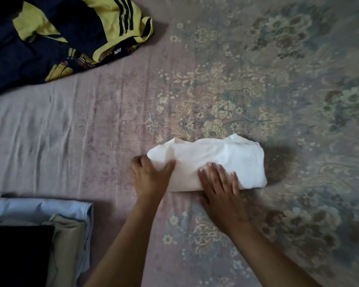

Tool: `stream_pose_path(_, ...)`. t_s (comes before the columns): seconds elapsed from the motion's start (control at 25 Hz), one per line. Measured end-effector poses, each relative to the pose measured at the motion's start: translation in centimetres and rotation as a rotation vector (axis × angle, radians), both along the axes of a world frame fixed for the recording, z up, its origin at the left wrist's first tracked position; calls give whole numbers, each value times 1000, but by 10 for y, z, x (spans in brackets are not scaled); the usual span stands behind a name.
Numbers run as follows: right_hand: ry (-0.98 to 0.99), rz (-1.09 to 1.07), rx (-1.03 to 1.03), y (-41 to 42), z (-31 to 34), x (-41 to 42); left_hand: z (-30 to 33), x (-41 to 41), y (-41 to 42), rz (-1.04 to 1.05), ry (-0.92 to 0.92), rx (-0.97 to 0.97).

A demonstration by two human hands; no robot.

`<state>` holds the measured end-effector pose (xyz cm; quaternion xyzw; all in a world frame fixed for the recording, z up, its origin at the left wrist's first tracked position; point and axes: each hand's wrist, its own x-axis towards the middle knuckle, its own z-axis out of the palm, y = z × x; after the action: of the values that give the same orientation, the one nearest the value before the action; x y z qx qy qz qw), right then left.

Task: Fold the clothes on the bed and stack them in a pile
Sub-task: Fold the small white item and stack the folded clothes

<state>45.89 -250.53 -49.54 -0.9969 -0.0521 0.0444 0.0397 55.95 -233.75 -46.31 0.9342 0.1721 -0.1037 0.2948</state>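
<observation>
A white garment [220, 156], folded into a compact bundle, lies on the floral bedsheet [226, 90] near the middle of the view. My left hand [149, 175] grips its left end, thumb on top and fingers wrapped around the edge. Flat on the near edge of the bundle rests my right hand [222, 187], fingers spread. At the lower left sits a pile of folded clothes [66, 230]: a light blue piece, a beige one and a black one on top. An unfolded heap of yellow and navy clothes [56, 38] lies at the top left.
The pink part of the sheet [60, 129] between the heap and the pile is wrinkled. The floral pattern covers the right half of the bed.
</observation>
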Motion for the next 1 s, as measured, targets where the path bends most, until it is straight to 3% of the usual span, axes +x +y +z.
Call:
stream_pose_path(0.12,65,31,193,-10,5,11,22,7,-3,132,195,-259)
stream_pose_path(0.2,52,-130,603,-24,25,20,45,15,-8,178,220,-424)
stream_pose_path(0.28,99,-481,962,-48,53,25,71,17,-34,32,194,-426)
stream_pose_path(0.44,208,-1041,1399,-93,88,41,98,-12,-135,-470,84,-248)
stream_pose_path(0.52,303,-1102,1338,-103,88,50,84,-31,-163,-701,128,-306)
stream_pose_path(0.6,293,-1034,1145,-105,77,54,74,-38,-163,-708,139,-425)
stream_pose_path(0.64,248,-989,1070,-104,72,54,68,-38,-155,-637,36,-421)
stream_pose_path(0.72,174,-930,955,-99,65,52,44,-37,-138,-581,-223,-232)
stream_pose_path(0.76,141,-933,905,-96,62,50,28,-37,-130,-668,-311,-69)
stream_pose_path(0.88,18,-897,655,-91,45,43,-9,-45,-120,-907,-226,198)
stream_pose_path(1.0,139,-871,467,-98,19,44,-32,-44,-123,-947,-155,298)
